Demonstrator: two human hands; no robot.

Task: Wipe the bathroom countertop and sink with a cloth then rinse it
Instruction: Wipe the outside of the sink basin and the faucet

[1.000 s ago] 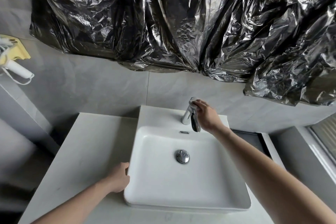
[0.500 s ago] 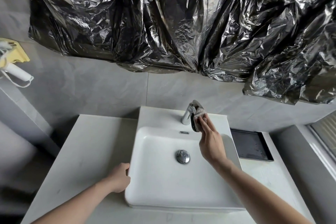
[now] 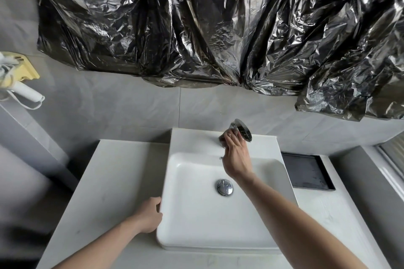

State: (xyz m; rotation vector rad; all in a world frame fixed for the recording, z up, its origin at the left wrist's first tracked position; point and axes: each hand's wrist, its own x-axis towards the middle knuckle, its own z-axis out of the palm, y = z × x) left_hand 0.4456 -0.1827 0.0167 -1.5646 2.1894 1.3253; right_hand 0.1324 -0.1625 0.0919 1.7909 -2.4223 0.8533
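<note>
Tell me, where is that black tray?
The black tray lies flat on the countertop, right of the white sink, near the back wall.

R hand [image 3: 237, 157]: 1 s ago my fingers sat over the tap [image 3: 240, 132] top from the right side, arm crossing above the tray [image 3: 310, 172]. 0.5 s ago I'd pulled back over the basin, fingers pointing up at the spout w/ cloth [image 3: 232, 132] bunched at the tips. Now reached up again from the front, fingertips pressing the cloth on the tap head.
Tap: was angled down toward the basin; now shiny top tilted to the right, past my fingers.
Tray: mostly hidden by my arm 1 s ago; now fully in view.
View: shifted a bit between frames.
</note>
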